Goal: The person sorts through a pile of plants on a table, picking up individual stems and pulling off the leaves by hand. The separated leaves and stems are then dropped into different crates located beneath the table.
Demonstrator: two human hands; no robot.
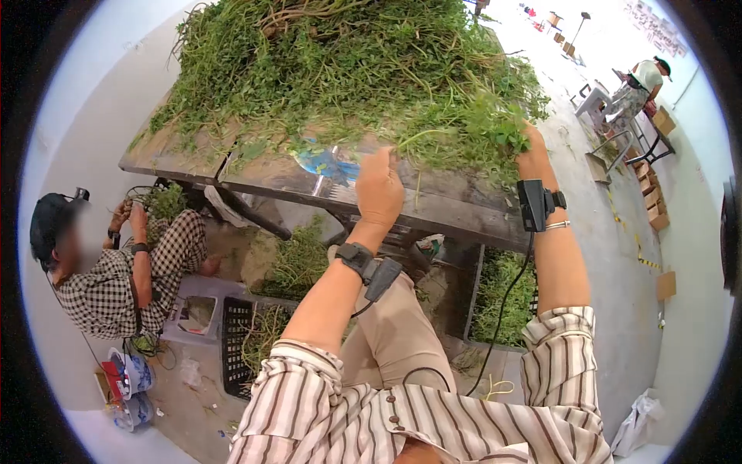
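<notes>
My left hand (379, 187) is closed in a pinch at the table's near edge, with a pale green stem (425, 135) running from its fingertips to the right. My right hand (533, 157) is curled around a leafy green sprig (501, 131), its fingers partly hidden behind the leaves. The stem leads toward this sprig. Behind both hands rises a large heap of leafy green stalks (348, 66) on the dark wooden table (270, 172). A blue and clear plastic packet (328, 164) lies just left of my left hand.
Black crates of greens stand below the table, one at left (236, 348) and one at right (475, 309). A seated person (116, 282) at left handles greens beside a grey plastic bin (185, 332). Another person (638, 89) works far right near cardboard boxes (653, 197). Cables hang from my wrist devices.
</notes>
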